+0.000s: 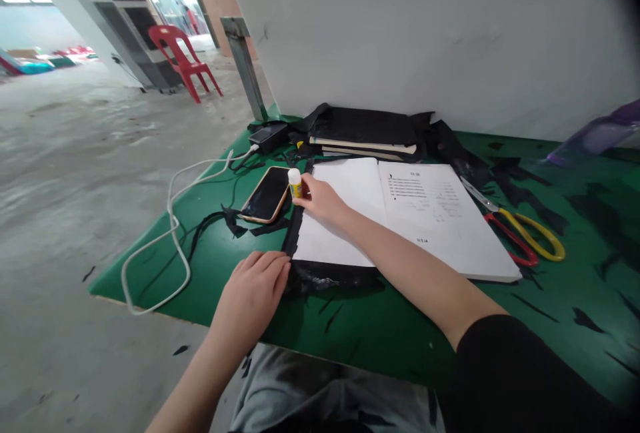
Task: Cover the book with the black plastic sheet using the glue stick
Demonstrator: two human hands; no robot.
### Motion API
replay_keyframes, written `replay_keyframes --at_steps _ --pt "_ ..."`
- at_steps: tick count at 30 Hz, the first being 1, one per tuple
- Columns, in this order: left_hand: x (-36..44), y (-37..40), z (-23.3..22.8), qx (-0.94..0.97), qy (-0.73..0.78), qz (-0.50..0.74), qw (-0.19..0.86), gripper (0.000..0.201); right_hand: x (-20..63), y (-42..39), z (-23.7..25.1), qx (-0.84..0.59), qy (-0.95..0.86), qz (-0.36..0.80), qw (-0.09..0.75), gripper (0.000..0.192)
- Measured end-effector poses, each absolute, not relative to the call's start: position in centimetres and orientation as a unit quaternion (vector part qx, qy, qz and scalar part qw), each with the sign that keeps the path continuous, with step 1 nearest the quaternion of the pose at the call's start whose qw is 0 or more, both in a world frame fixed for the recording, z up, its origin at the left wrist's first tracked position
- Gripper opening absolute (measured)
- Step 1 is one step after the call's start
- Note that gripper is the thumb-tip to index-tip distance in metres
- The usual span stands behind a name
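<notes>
A glue stick (295,186) with a white top and a yellow label stands upright between the thumb and fingers of my right hand (323,199). That hand is over the left edge of an open book (420,219), whose left page is blank and whose right page carries print. Black sheet material (330,279) shows along the book's left and lower edges. My left hand (257,283) lies flat on the table, fingertips at the lower left corner of this black edge, with nothing visible in it. Beside the glue stick is a phone (267,194).
Scissors (520,226) with red and yellow handles lie right of the book. Behind it is a black-covered stack (370,127). A white cable (173,219) loops across the green table (225,253). Black scraps are scattered about. A purple object (595,131) stands far right, against the wall.
</notes>
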State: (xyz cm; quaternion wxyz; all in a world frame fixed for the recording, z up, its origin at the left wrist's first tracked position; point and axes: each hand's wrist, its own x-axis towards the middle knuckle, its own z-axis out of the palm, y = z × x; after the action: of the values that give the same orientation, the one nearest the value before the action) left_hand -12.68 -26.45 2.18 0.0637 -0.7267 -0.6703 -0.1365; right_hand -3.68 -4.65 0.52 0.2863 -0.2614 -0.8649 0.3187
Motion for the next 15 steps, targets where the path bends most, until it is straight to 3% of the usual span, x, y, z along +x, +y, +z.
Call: replay_keyframes --at_steps 6,12,15 --pt "-14.6 -26.1 1.9 -0.713 -0.669 -0.209 -0.017 0.038 -1.8 -6.3 4.1 -0.243 -0.812 0.368 0.383 0.037" --pt "-15.9 -26.4 1.5 -0.709 -0.661 -0.242 -0.044 0.036 2.5 -8.8 6.5 -0.286 -0.867 0.295 0.283 0.024" --pt "-16.0 -26.7 1.5 -0.708 -0.663 -0.241 -0.033 0.032 4.2 -9.5 5.8 -0.310 -0.859 0.302 0.273 0.027"
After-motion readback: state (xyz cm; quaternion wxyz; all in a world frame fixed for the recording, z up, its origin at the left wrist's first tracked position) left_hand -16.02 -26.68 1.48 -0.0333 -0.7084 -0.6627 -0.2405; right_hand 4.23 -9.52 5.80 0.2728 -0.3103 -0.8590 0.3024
